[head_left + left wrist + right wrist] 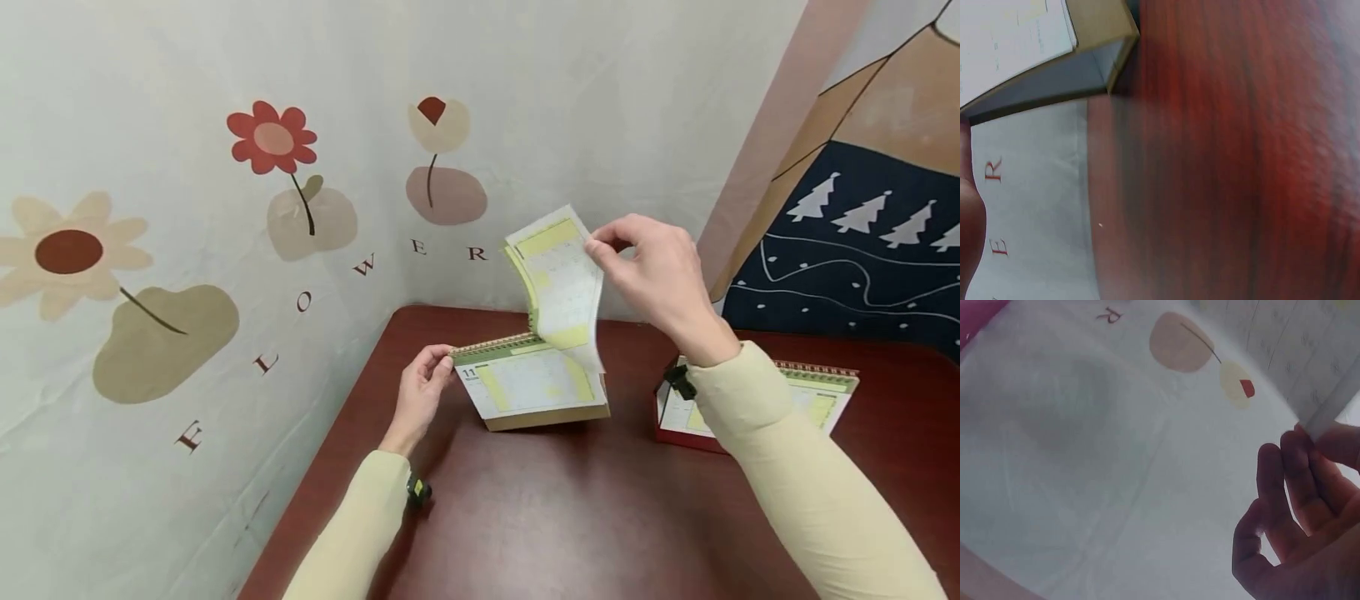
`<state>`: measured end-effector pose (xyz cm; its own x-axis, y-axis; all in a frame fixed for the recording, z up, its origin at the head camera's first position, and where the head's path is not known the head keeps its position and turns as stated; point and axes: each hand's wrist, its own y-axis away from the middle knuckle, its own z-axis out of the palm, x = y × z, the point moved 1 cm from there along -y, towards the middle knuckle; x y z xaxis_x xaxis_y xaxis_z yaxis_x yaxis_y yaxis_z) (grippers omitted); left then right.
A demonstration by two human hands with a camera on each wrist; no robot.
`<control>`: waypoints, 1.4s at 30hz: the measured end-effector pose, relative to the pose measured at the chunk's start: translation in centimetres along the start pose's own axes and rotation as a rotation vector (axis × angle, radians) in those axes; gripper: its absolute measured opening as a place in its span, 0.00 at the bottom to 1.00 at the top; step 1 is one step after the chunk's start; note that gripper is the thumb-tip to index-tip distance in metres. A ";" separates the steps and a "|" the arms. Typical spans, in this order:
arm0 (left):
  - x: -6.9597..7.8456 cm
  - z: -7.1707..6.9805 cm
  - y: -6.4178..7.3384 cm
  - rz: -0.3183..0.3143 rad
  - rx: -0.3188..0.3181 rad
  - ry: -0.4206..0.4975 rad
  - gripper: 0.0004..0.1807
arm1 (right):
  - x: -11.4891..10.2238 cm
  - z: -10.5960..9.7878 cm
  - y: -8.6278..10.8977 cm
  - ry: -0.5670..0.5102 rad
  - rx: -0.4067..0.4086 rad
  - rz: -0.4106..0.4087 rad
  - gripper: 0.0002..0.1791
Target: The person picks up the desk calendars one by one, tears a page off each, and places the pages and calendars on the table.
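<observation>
A spiral-bound desk calendar (525, 387) with a brown card stand stands on the table, its front page marked 11. My left hand (416, 396) holds its upper left corner, thumb in front. My right hand (663, 271) pinches the corner of a lifted calendar page (562, 279) between thumb and fingertips. That page curves upward from the spiral, with a yellow-green edge showing behind it. In the left wrist view the open side of the card stand (1104, 28) shows, with only part of the hand visible. The right wrist view shows the page corner (1310, 369) between thumb and fingers.
A second desk calendar (817, 392) with a red base stands at the right, partly behind my right forearm. The dark red wooden table (555, 517) meets a pale flower-printed curtain (337, 350) at the back and left. A dark tree-patterned panel (847, 242) hangs at the right.
</observation>
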<state>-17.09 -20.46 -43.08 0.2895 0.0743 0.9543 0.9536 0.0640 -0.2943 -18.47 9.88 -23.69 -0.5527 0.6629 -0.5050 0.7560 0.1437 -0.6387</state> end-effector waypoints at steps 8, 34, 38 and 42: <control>0.4 0.4 -0.2 -0.008 -0.034 -0.022 0.12 | 0.7 -0.9 0.2 0.002 -0.025 0.075 0.09; 2.4 0.8 -1.2 -0.001 -0.068 -0.205 0.11 | 8.6 -4.7 4.0 0.049 0.086 0.314 0.20; 2.8 1.1 -1.1 -0.009 -0.061 -0.203 0.11 | 9.3 -5.4 4.5 0.059 0.100 0.374 0.20; 2.1 1.2 -1.2 -0.002 -0.057 -0.192 0.11 | 10.1 -5.9 4.8 0.066 0.108 0.404 0.21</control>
<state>-17.70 -19.17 -40.80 0.2716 0.2627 0.9259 0.9589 0.0082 -0.2836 -18.34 21.58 -28.44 -0.1928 0.6966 -0.6911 0.8642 -0.2129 -0.4558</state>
